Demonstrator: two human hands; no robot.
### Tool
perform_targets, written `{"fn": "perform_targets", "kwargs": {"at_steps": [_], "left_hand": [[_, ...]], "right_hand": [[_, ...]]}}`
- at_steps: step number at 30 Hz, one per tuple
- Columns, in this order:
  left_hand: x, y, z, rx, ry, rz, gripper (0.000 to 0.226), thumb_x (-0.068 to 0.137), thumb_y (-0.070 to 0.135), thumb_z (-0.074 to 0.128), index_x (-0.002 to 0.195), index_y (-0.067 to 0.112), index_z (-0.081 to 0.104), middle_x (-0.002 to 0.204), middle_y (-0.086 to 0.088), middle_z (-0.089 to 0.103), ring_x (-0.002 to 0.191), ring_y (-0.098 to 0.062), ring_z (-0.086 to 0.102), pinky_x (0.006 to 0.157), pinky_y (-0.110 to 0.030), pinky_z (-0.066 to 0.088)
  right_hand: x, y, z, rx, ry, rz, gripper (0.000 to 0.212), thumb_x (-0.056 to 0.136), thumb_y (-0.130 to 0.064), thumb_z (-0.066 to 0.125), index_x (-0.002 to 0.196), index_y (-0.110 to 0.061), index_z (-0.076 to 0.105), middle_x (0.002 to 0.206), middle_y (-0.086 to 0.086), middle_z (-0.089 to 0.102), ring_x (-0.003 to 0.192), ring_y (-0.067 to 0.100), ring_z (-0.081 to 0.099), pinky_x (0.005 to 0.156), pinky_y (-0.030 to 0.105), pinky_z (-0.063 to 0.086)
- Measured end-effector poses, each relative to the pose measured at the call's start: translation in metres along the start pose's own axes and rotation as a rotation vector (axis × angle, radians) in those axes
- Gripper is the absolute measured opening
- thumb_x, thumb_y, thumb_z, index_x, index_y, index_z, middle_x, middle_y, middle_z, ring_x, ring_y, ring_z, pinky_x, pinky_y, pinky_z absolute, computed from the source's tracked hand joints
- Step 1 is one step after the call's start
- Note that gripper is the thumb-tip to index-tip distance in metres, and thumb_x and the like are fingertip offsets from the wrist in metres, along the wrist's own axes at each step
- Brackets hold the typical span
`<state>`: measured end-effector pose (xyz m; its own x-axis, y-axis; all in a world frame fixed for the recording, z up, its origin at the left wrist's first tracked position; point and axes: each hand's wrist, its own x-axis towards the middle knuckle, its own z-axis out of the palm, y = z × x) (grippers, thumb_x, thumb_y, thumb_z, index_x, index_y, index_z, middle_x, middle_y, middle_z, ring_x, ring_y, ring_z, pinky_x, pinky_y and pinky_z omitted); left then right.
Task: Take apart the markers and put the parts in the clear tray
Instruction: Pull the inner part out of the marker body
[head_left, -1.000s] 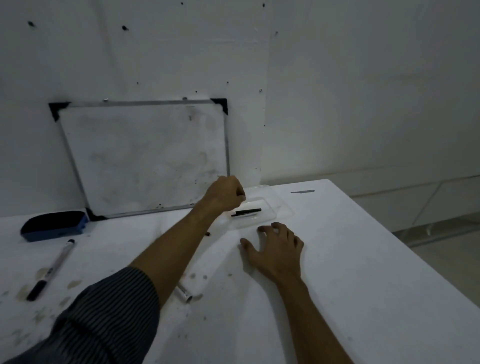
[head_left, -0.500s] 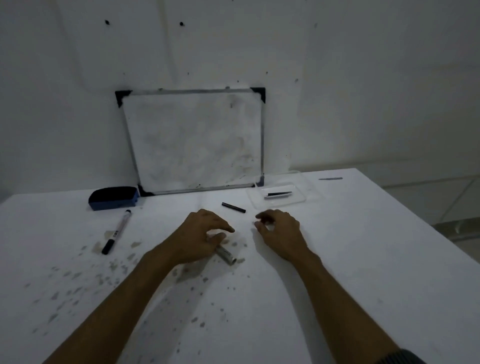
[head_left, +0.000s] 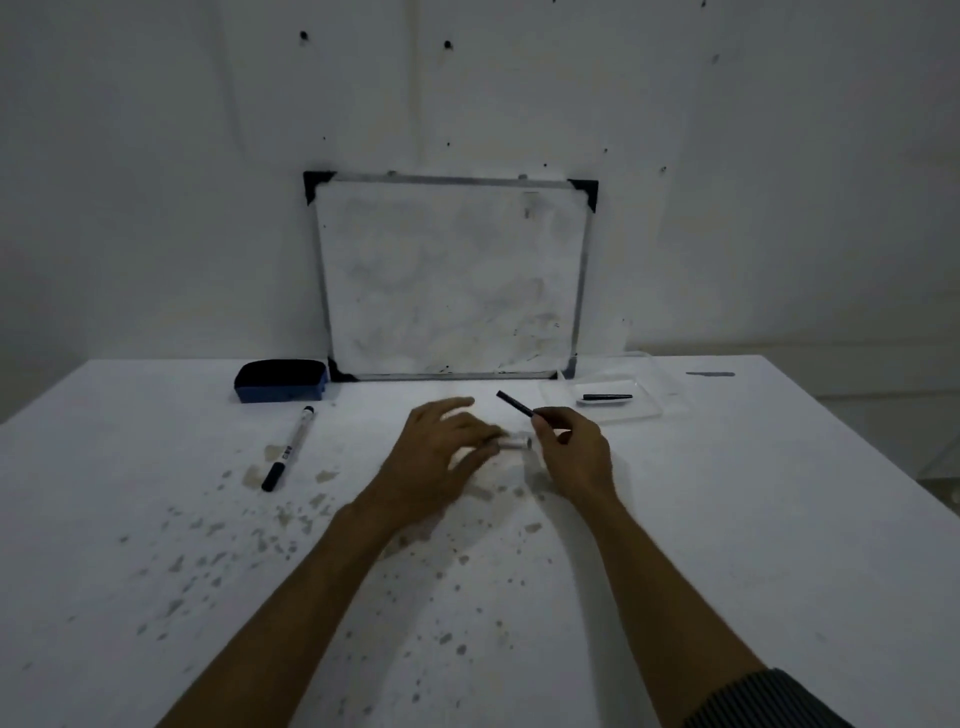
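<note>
My left hand (head_left: 441, 447) grips a white marker barrel (head_left: 514, 443), whose open end points right, just above the table. My right hand (head_left: 574, 449) pinches a thin black rod (head_left: 514, 404) that sticks up and to the left from its fingers, close to the barrel's open end. The clear tray (head_left: 649, 413) sits at the back right of the table, with one dark marker part (head_left: 607, 397) lying in it. A whole marker (head_left: 289, 449) with a black cap lies on the table to the left of my hands.
A small whiteboard (head_left: 452, 280) leans against the wall behind my hands. A blue eraser (head_left: 280, 381) rests at its left foot. The white table (head_left: 727, 519) carries grey specks at front left. Its right edge drops off beyond the tray.
My right hand has picked the black rod up off the table. My left hand has lifted the white barrel and turned it toward the right hand. The camera has shifted left.
</note>
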<state>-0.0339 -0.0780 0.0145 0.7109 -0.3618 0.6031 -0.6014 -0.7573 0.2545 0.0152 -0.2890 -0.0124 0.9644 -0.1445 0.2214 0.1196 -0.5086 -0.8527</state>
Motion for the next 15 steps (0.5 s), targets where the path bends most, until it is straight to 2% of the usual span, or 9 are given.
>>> {"fn": "perform_targets", "kwargs": {"at_steps": [2, 4, 5, 7, 9, 12, 15], "left_hand": [[0.009, 0.002, -0.011, -0.030, 0.083, -0.027, 0.028, 0.100, 0.030, 0.062, 0.119, 0.015, 0.077, 0.106, 0.001, 0.079, 0.113, -0.021, 0.064, 0.099, -0.039, 0.043], [0.012, 0.003, -0.022, -0.124, 0.087, -0.083, 0.029, 0.103, 0.031, 0.058, 0.123, 0.017, 0.074, 0.096, 0.004, 0.075, 0.093, -0.014, 0.062, 0.083, -0.030, 0.045], [0.010, 0.004, -0.027, -0.195, 0.069, -0.154, 0.029, 0.105, 0.032, 0.056, 0.126, 0.021, 0.073, 0.094, 0.009, 0.074, 0.090, -0.010, 0.061, 0.079, -0.026, 0.045], [0.002, 0.002, -0.035, -0.354, 0.013, -0.316, 0.031, 0.107, 0.033, 0.054, 0.134, 0.027, 0.067, 0.094, 0.012, 0.073, 0.090, -0.002, 0.066, 0.081, -0.020, 0.049], [-0.010, -0.001, -0.039, -0.458, -0.023, -0.386, 0.033, 0.109, 0.028, 0.050, 0.140, 0.027, 0.062, 0.091, 0.007, 0.072, 0.084, -0.002, 0.067, 0.082, -0.018, 0.052], [-0.033, -0.003, -0.041, -0.727, -0.064, -0.480, 0.034, 0.111, 0.018, 0.048, 0.142, 0.022, 0.061, 0.086, 0.002, 0.068, 0.079, -0.007, 0.064, 0.076, -0.024, 0.055], [-0.059, -0.007, -0.040, -1.032, -0.098, -0.593, 0.037, 0.110, 0.015, 0.049, 0.145, 0.019, 0.061, 0.086, -0.003, 0.069, 0.079, -0.011, 0.065, 0.070, -0.019, 0.054]], "right_hand": [[-0.008, -0.003, -0.009, 0.222, -0.055, -0.003, 0.015, 0.098, -0.032, 0.068, 0.109, -0.027, 0.077, 0.094, -0.010, 0.077, 0.084, 0.010, 0.069, 0.079, 0.031, 0.058], [-0.017, -0.009, -0.015, 0.418, -0.093, 0.029, 0.012, 0.096, -0.032, 0.071, 0.105, -0.033, 0.078, 0.087, -0.016, 0.077, 0.076, 0.001, 0.066, 0.063, 0.016, 0.053], [-0.022, -0.011, -0.015, 0.544, -0.110, 0.081, 0.012, 0.096, -0.033, 0.072, 0.105, -0.033, 0.080, 0.087, -0.016, 0.077, 0.072, 0.000, 0.064, 0.061, 0.014, 0.050], [-0.033, -0.017, -0.007, 0.852, -0.169, 0.230, 0.018, 0.095, -0.032, 0.073, 0.110, -0.026, 0.081, 0.091, -0.010, 0.074, 0.071, 0.005, 0.062, 0.064, 0.021, 0.049], [-0.044, -0.021, 0.006, 1.034, -0.202, 0.307, 0.024, 0.096, -0.031, 0.072, 0.114, -0.017, 0.079, 0.091, -0.004, 0.069, 0.071, 0.009, 0.059, 0.066, 0.027, 0.049], [-0.054, -0.023, 0.019, 1.035, -0.256, 0.275, 0.026, 0.097, -0.030, 0.071, 0.114, -0.012, 0.079, 0.091, -0.001, 0.067, 0.073, 0.012, 0.057, 0.067, 0.030, 0.048], [-0.056, -0.022, 0.019, 0.918, -0.313, 0.226, 0.022, 0.097, -0.027, 0.071, 0.112, -0.013, 0.080, 0.091, -0.001, 0.068, 0.075, 0.012, 0.059, 0.072, 0.030, 0.051]]}}
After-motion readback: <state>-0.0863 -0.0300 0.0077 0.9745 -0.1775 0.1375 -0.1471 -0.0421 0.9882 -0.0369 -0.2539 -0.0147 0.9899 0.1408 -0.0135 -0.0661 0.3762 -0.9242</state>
